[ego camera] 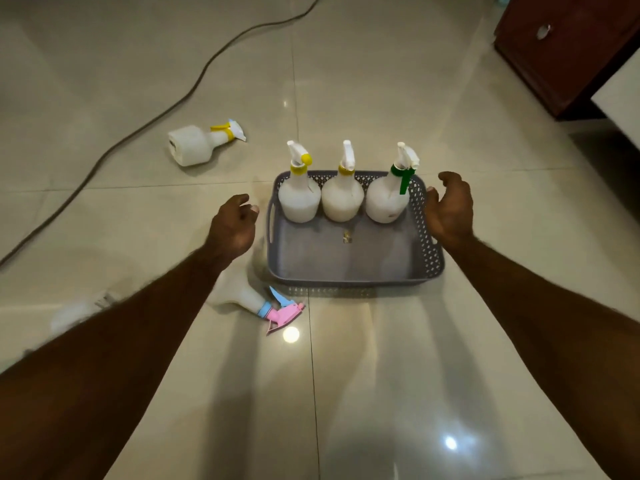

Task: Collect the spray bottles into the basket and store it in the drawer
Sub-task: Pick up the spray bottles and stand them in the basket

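Note:
A grey perforated basket (429, 258) sits on the tiled floor. Three white spray bottles stand upright along its far side: two with yellow collars (299, 199) (343, 199) and one with a green collar (388, 199). A white bottle with a yellow collar (194, 145) lies on the floor to the far left. Another white bottle with a pink and blue trigger (258, 301) lies by the basket's near left corner, partly under my left forearm. My left hand (233, 225) hovers just left of the basket, fingers curled, holding nothing. My right hand (450, 209) is open beside the basket's right wall.
A dark cable (145, 123) runs across the floor at the left. A brown wooden cabinet with a drawer knob (543, 31) stands at the far right. A blurred white object (76, 311) lies behind my left forearm. A white surface edge (623, 95) juts in at the right.

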